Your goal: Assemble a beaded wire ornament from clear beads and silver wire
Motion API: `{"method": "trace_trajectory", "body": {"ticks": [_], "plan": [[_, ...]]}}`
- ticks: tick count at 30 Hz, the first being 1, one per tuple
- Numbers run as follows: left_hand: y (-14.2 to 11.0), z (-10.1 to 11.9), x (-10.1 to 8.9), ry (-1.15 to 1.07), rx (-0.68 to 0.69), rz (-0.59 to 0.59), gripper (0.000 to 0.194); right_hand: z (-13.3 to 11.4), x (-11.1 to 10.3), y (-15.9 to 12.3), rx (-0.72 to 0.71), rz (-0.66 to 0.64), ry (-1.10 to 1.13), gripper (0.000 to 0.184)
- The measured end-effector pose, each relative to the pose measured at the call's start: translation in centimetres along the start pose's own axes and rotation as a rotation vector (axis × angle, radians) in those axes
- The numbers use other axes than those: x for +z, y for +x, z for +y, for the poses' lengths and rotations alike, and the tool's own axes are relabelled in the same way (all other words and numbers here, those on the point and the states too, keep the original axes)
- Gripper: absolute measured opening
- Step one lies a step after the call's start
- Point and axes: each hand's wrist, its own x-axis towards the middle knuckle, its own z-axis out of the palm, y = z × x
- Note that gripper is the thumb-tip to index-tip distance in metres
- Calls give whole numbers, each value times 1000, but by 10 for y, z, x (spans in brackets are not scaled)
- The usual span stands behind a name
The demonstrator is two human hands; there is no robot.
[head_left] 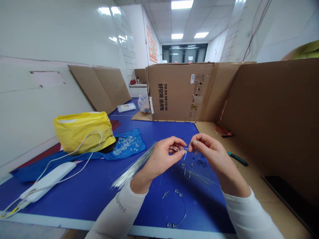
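Just wire (179, 149) between both grips (161, 157) (209, 151)

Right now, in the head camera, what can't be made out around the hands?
Head view:
- What the left hand and right hand pinch: their fingers hide it.
- Number of clear beads on the blue cloth: too small to count.
- Inside of the yellow bag: its opaque plastic hides it.
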Motion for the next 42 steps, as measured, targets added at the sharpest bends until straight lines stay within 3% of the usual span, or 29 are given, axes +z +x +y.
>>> {"method": "trace_trajectory", "body": {"ticks": [5, 11, 26, 33, 42], "plan": [[1, -2, -1, 61, -17, -9, 9, 0, 1, 0, 1, 7, -5, 19], [0, -1, -2, -120, -113, -53, 11, 2, 0, 1, -3, 23, 8, 18], [-1, 4, -1, -165, -138, -100, 15, 3, 2, 6, 5, 198, 61, 17], [-1, 3, 3, -209, -157, -42, 14, 3, 4, 4, 9, 154, 79, 17], [-1, 6, 1, -202, -172, -131, 18, 6, 2, 4, 37, 135, 75, 22]]}}
